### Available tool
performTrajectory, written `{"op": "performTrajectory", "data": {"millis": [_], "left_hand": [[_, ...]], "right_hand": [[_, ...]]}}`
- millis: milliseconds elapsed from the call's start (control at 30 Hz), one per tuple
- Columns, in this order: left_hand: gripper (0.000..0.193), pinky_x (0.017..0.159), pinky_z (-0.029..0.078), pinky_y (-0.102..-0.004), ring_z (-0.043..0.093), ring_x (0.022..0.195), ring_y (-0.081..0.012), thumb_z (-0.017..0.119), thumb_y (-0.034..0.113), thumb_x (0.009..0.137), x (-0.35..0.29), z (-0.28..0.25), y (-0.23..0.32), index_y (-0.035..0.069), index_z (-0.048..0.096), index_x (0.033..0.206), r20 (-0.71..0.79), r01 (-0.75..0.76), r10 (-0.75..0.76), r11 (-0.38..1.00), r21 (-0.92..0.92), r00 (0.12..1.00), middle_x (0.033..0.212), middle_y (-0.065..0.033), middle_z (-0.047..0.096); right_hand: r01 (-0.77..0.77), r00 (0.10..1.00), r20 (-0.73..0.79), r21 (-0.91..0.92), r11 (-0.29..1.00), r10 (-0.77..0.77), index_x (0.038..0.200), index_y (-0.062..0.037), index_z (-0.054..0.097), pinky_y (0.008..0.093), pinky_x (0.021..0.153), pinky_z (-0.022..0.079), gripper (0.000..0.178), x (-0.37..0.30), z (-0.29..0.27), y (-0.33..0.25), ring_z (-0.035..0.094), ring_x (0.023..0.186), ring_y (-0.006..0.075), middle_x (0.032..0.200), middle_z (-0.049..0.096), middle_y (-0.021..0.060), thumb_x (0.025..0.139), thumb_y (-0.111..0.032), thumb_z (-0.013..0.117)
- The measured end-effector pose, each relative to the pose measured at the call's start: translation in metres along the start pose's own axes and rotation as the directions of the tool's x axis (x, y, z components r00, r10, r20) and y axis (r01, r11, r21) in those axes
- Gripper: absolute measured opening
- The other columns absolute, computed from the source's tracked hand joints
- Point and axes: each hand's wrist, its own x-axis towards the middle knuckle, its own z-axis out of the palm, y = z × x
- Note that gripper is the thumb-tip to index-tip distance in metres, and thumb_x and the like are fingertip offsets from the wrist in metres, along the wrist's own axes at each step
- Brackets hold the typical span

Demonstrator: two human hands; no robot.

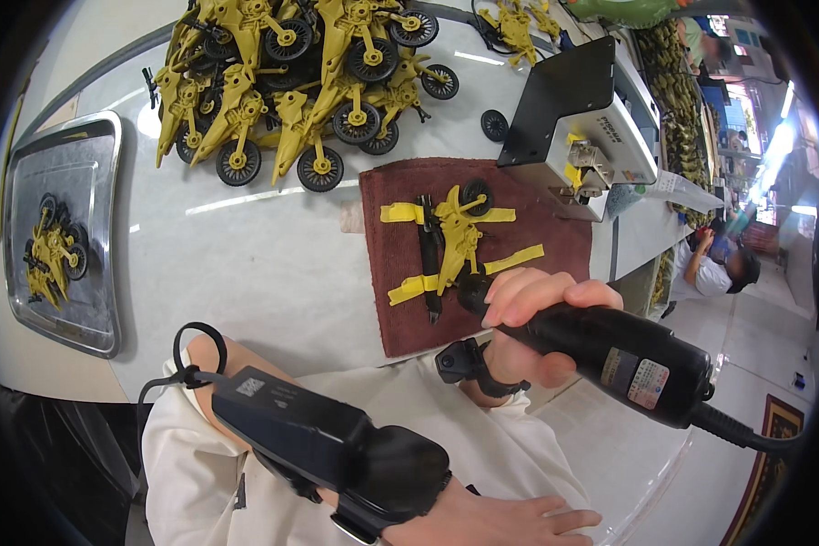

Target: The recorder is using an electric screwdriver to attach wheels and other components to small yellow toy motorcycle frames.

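My right hand (551, 305) is wrapped round a black corded electric screwdriver (601, 350), its front end at the lower edge of a yellow toy motorbike part (460, 232). This part, with one black wheel, lies on a brown cloth (555, 237); the screwdriver's bit is hidden from me. Beside it, a black bar (428, 259) is fixed to the cloth with strips of yellow tape (412, 289). Low in the view, my left hand (519, 525) rests over my lap, fingers spread, holding nothing. A black device (291, 414) is strapped along that forearm.
Several yellow toy motorbikes (246, 114) are heaped at the back, a loose black wheel (494, 126) to their right. A black-and-white box-shaped machine (578, 118) stands beyond the cloth. Left is a metal tray (105, 246) holding toy motorbikes. Another person (714, 268) sits far right.
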Motion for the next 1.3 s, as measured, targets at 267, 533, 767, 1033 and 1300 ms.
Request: {"op": "performTrajectory", "data": {"millis": [267,533,767,1033,1300], "left_hand": [[0.013,0.083,0.037,-0.0449,0.041,0.105,-0.0385,0.058,0.017,0.072,-0.001,-0.006,0.005,0.004,0.058,0.070,0.014,0.066,-0.065,0.977,-0.202,0.998,0.094,-0.0194,0.047],[0.021,0.085,0.039,-0.0424,0.044,0.107,-0.0360,0.062,0.019,0.073,-0.014,-0.041,-0.015,0.005,0.059,0.087,0.104,0.135,-0.136,0.991,0.022,0.985,0.106,-0.0160,0.049],[0.034,0.079,0.040,-0.0379,0.054,0.090,-0.0308,0.067,0.008,0.064,-0.049,-0.101,-0.001,0.005,0.051,0.094,-0.210,0.601,-0.563,0.754,0.265,0.800,0.093,-0.0105,0.055],[0.087,0.101,0.023,-0.0536,0.034,0.125,-0.0340,0.079,0.022,0.048,-0.084,-0.126,-0.065,0.006,0.042,0.125,-0.215,0.419,-0.695,0.136,0.898,0.686,0.133,-0.0192,0.036],[0.057,0.084,0.033,-0.0410,0.040,0.110,-0.0321,0.071,0.025,0.049,-0.078,-0.121,-0.055,0.006,0.055,0.100,-0.323,0.482,-0.508,0.218,0.849,0.799,0.118,-0.0163,0.045]], "right_hand": [[-0.003,1.000,-0.008,0.237,0.972,0.005,0.115,-0.0011,0.033,0.0342,0.051,0.046,0.060,0.001,-0.005,0.001,0.057,0.057,0.0227,0.072,0.059,0.0142,0.082,-0.039,0.066],[0.027,0.999,-0.042,0.243,0.970,-0.018,0.118,-0.0004,0.030,0.0346,0.049,0.046,0.067,0.003,-0.017,0.003,0.056,0.053,0.0225,0.071,0.059,0.0141,0.081,-0.043,0.065],[-0.045,0.932,-0.336,0.267,0.963,0.137,0.119,-0.0036,0.032,0.0329,0.043,0.042,0.070,0.001,-0.028,0.004,0.051,0.044,0.0202,0.061,0.053,0.0092,0.078,-0.054,0.059],[-0.039,0.964,-0.244,0.252,0.967,0.103,0.119,-0.0026,0.030,0.0332,0.046,0.043,0.075,-0.003,-0.016,0.006,0.049,0.043,0.0207,0.061,0.052,0.0087,0.078,-0.057,0.059],[0.261,0.896,-0.363,-0.033,0.965,-0.255,0.116,0.0016,0.039,0.0291,0.047,0.034,0.064,0.005,-0.057,-0.041,0.040,0.044,0.0141,0.063,0.043,0.0049,0.080,-0.050,0.053]]}}
